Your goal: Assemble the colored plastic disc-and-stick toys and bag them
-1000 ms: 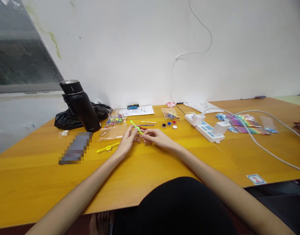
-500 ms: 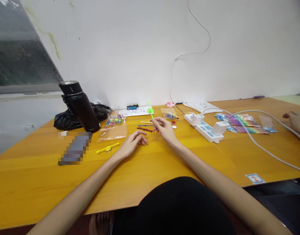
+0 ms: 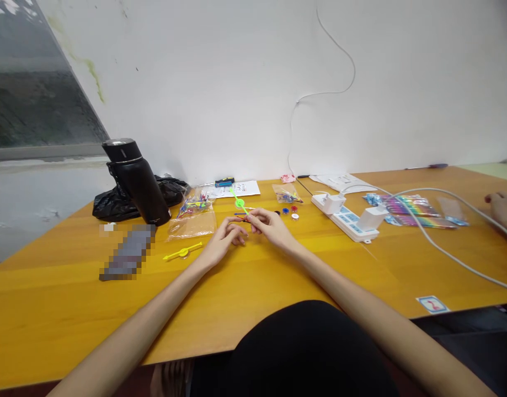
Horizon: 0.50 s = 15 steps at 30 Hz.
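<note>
Your right hand (image 3: pixel 272 227) pinches the lower end of the green pointer (image 3: pixel 239 203) between closed fingers (image 3: pixel 257 222), a grip leaving its round middle uncovered above the bench (image 3: pixel 278 281), while your left hand (image 3: pixel 220 240) curls loosely just beside, apparently empty, though its palm is hidden.

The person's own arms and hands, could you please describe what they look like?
Each grip is a bare hand: the left hand and the right hand have slim fingers and no gloves. The left forearm and right forearm are slender and bare too, with no sleeve, watch or cable visible. Plain black clothing shows between them.
</note>
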Tool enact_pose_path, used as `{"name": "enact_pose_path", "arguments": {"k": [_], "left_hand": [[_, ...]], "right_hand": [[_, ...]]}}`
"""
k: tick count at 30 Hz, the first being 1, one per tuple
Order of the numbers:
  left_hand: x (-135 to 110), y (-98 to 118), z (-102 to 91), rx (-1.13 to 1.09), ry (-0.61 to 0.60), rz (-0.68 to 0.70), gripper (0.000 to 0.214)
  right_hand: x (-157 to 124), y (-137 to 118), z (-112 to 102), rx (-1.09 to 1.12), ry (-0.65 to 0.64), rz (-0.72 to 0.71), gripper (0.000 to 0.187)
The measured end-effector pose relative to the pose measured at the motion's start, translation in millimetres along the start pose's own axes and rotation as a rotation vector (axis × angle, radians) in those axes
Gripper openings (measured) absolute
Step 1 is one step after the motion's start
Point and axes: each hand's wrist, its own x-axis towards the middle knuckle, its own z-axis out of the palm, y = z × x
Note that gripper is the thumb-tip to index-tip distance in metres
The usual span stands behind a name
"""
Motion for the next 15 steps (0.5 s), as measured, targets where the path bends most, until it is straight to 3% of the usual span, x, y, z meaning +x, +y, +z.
{"name": "enact_pose_path", "arguments": {"k": [7, 15], "left_hand": [[3, 2, -7.7, -0.058, 0.218, 0.005, 0.040], [5, 5, -8.6, -0.045, 0.271, 0.005, 0.036]], "right_hand": [[-7, -1, 5, -0.094, -0.144, 0.054, 0.040], [-11, -5, 6, -0.113, -0.182, 0.069, 0.038]]}}
